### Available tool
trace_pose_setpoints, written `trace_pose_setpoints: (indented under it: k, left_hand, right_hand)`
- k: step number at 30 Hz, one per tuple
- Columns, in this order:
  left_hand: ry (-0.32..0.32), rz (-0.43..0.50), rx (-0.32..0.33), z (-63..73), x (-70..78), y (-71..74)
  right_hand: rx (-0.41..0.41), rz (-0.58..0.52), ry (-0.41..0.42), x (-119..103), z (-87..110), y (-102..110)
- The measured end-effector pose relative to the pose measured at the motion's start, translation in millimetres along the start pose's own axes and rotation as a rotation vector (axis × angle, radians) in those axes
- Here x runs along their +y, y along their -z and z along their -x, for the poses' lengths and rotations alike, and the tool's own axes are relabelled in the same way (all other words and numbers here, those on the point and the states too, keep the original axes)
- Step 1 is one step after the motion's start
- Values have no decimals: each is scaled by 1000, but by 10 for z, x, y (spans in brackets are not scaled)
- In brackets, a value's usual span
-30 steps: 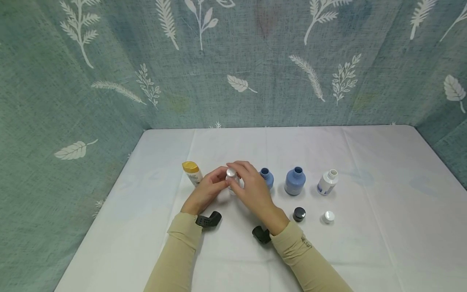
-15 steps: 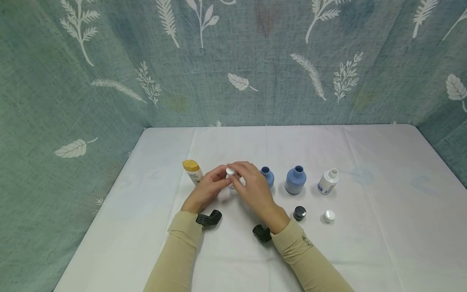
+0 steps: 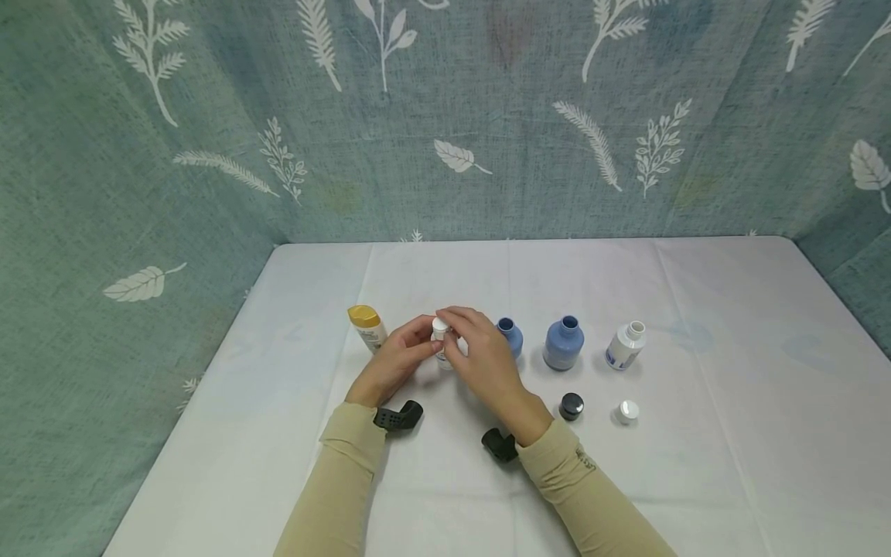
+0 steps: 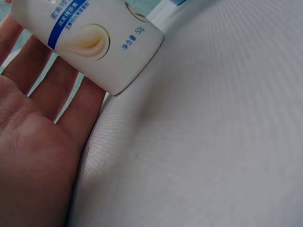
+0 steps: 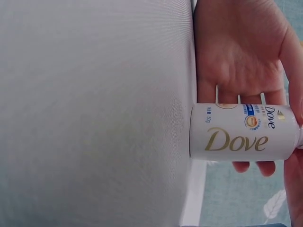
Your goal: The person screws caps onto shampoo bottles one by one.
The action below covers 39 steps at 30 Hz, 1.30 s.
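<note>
The head view looks forward-down; close wrist views share the bottle (image 5: 239,135)

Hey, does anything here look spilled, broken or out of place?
Nothing visibly spilled or broken. One mild oddity: two blue bottles and a white bottle beside them stand uncapped, but only a black cap and a white cap lie loose in view; another may be hidden behind the right hand.

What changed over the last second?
Only a small shift: the right hand's thumb moved slightly right beside the white cap. Nothing let go or newly gripped. Left hand on the Dove bottle, other bottles and loose caps: unchanged.
</note>
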<state>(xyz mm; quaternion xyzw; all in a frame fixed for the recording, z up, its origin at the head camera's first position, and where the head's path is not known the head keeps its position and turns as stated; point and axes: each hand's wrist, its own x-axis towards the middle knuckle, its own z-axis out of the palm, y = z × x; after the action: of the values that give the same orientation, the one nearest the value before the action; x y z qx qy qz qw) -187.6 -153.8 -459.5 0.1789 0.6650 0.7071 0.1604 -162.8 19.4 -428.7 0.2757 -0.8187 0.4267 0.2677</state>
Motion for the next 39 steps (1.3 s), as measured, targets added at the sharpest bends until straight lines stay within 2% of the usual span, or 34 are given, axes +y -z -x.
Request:
trace_pose_setpoints:
  k: [5,20,25,30,39]
  left_hand:
    - [0,-8,0,5,-6,9]
    - [-10,-2,-4,-4,2,6]
    - [-5,-1,-2,5,6,5]
    - [-7,-6,-9,6,0,10]
    - [4,-10,-9,-4,-2,15]
  right_hand:
    - [12,-10,0,-2,2,6]
    - [-37,-15,-56,-3,2,-2]
    - [-60,5,-29,-18,4,13]
    - [-42,-10,3,-18,-5,16]
    - [-16,-33,-22,-21,-9,11]
